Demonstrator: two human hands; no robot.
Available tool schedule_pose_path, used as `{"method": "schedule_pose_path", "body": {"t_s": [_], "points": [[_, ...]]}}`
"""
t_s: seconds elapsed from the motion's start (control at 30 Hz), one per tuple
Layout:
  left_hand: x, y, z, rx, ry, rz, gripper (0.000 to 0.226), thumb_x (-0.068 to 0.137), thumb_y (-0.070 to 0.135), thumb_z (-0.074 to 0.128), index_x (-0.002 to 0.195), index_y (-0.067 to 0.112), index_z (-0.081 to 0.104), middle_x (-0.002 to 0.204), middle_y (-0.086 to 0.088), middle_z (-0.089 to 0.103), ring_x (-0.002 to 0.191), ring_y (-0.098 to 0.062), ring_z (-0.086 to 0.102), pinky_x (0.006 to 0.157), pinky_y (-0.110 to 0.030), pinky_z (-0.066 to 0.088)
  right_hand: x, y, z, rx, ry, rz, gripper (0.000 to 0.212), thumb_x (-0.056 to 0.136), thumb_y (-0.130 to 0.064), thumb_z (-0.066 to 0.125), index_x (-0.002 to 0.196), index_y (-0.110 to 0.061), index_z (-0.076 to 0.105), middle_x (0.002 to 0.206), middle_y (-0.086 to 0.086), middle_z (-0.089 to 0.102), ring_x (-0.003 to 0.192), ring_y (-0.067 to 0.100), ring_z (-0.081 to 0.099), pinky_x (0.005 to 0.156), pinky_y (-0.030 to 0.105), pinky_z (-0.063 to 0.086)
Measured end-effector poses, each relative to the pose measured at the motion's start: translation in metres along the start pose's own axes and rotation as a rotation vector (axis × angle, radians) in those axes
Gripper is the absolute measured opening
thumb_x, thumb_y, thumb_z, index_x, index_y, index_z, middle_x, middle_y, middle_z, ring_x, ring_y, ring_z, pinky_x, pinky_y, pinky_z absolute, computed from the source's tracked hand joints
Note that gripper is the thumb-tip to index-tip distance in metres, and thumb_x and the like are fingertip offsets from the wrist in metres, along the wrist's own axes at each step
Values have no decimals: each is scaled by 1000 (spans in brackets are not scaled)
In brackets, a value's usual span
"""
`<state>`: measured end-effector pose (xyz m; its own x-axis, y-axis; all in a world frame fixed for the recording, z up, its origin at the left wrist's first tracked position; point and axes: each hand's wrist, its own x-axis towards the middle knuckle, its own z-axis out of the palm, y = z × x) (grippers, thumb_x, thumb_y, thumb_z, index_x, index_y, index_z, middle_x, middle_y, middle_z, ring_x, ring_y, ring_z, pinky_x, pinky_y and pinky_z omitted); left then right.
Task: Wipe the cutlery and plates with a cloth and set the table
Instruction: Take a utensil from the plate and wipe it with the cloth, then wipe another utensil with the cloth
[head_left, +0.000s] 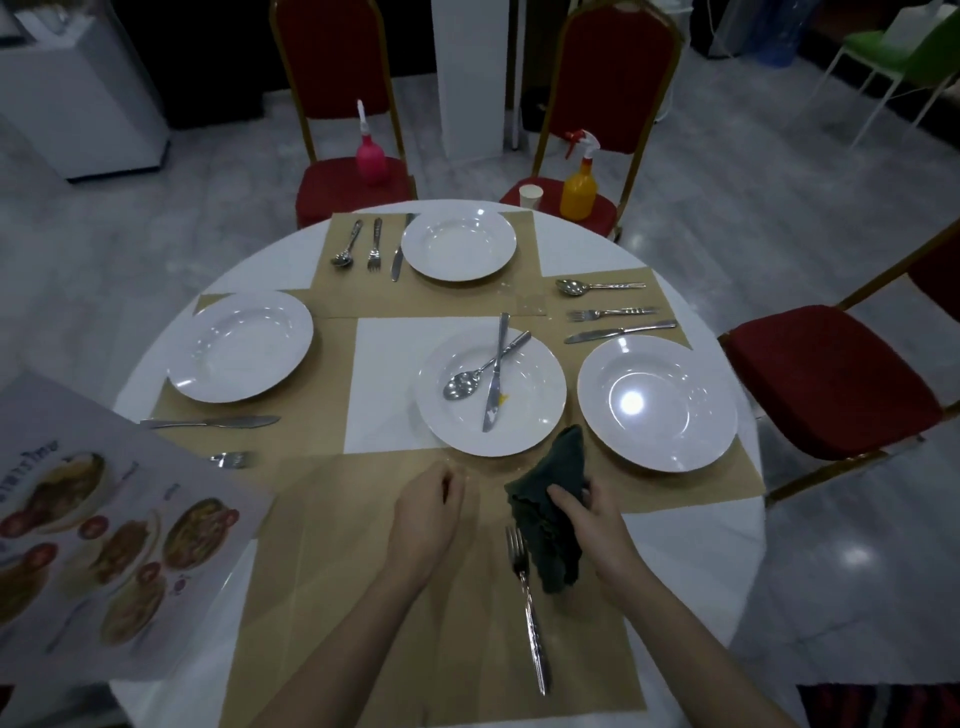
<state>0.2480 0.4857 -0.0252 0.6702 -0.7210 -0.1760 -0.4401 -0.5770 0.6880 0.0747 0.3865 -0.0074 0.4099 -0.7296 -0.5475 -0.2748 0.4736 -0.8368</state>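
My right hand (587, 519) grips a dark green cloth (550, 514) just below the middle plate (540, 415). That white plate carries a spoon (475, 376) and a knife (496, 374) crossed on it, with a small yellow smear beside the knife blade. A fork (527, 597) lies on the tan placemat (363, 597) right in front of me, left of the cloth. My left hand (428, 512) hovers over the mat with its fingers loosely curled, holding nothing.
Three more white plates sit at the left (241, 345), far (458, 244) and right (657, 402) places, each with cutlery beside it. A picture menu (104, 525) overhangs the left edge. Red chairs ring the table; two hold spray bottles (579, 182) and a paper cup.
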Motion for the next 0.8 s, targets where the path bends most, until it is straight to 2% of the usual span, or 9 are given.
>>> {"method": "schedule_pose_path", "body": {"t_s": [0.1,0.27,0.37,0.47,0.57,0.7,0.8], "points": [[40,7,-16,47,3,82,24,94,17,50,71,11,48,65,-1,55,61,-16,51,55,-29,36,16,-11,15,-7,-5,-52,35,94,-20,62,127,-14,52,117,6,67,100,13,67,69,17,55],[122,32,-18,208,-19,142,20,95,20,45,84,7,55,83,-8,59,76,-26,56,66,-38,45,38,-23,30,-32,34,-51,34,93,-29,64,124,-22,54,112,-2,68,97,10,68,73,23,55],[170,46,-3,293,-93,170,18,93,18,47,94,6,60,97,-11,60,88,-31,59,71,-37,46,46,-23,34,-19,73,-29,27,92,-32,64,118,-27,57,110,-4,69,97,12,68,78,29,56],[200,46,12,335,-181,151,21,92,12,48,108,4,59,111,-13,57,100,-33,58,77,-36,44,38,-25,35,7,74,-29,16,94,-28,62,110,-29,61,106,-4,72,93,9,70,74,23,57],[221,38,35,352,-241,166,19,91,18,49,97,4,60,103,-15,60,97,-35,59,71,-36,43,34,-22,26,56,133,7,21,93,-25,62,114,-22,63,103,-5,74,91,8,71,69,19,56],[228,32,43,321,-217,195,9,86,9,50,81,8,58,96,-13,58,89,-33,58,66,-34,41,32,-14,16,57,198,43,23,93,-25,61,115,-20,65,101,-6,76,93,10,71,73,23,56],[228,26,38,367,-211,201,12,85,7,50,74,10,53,91,-13,58,84,-35,59,62,-32,36,30,-10,14,74,210,67,22,93,-24,60,115,-22,65,102,-5,75,94,12,71,78,28,56]]}}
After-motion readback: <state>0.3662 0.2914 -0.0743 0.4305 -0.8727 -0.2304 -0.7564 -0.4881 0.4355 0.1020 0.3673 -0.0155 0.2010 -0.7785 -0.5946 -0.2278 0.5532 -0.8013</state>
